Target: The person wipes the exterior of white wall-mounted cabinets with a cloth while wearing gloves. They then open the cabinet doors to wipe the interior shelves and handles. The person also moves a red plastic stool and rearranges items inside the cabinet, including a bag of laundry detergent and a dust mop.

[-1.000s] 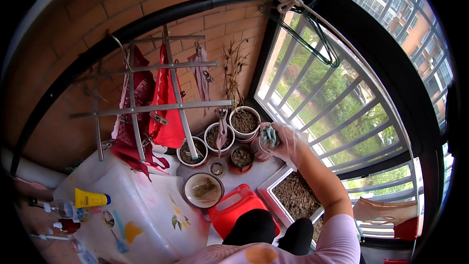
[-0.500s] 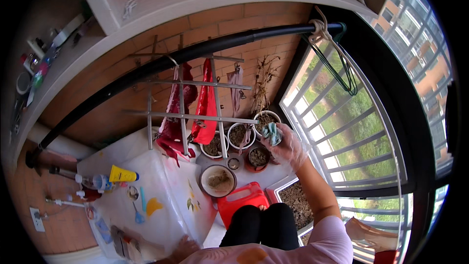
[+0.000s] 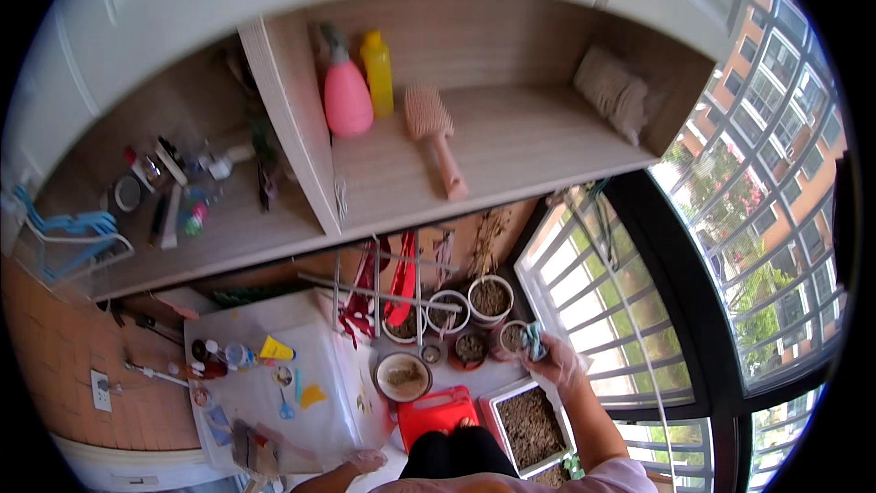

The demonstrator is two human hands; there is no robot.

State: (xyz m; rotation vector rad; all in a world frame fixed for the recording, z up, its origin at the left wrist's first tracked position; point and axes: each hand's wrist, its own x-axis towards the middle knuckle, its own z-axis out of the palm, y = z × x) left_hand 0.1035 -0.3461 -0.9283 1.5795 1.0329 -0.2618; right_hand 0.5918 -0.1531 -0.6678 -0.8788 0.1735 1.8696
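My right hand (image 3: pixel 558 363), in a thin clear glove, reaches out to a small pot (image 3: pixel 511 336) by the window grille and is closed around a teal cloth-like thing (image 3: pixel 533 341) at the pot's rim. Beside it stand a small dark pot (image 3: pixel 470 348) and two white pots of soil (image 3: pixel 490 298) (image 3: pixel 446 311). My left hand (image 3: pixel 361 463) shows only at the lower edge, at the corner of a white cabinet top (image 3: pixel 315 351). Its fingers are too small to read.
A shallow bowl of soil (image 3: pixel 404 376), a red stool (image 3: pixel 437 411) and a rectangular planter (image 3: pixel 532 420) lie below. A metal drying rack (image 3: pixel 376 294) holds red cloth (image 3: pixel 400 278). Above, a shelf carries a pink spray bottle (image 3: pixel 347 97), yellow bottle (image 3: pixel 377 74) and brush (image 3: pixel 438 139).
The view has tilted upward, bringing the overhead shelf into sight. My right hand stays at the small pot with the teal thing. My left hand has come in at the lower edge.
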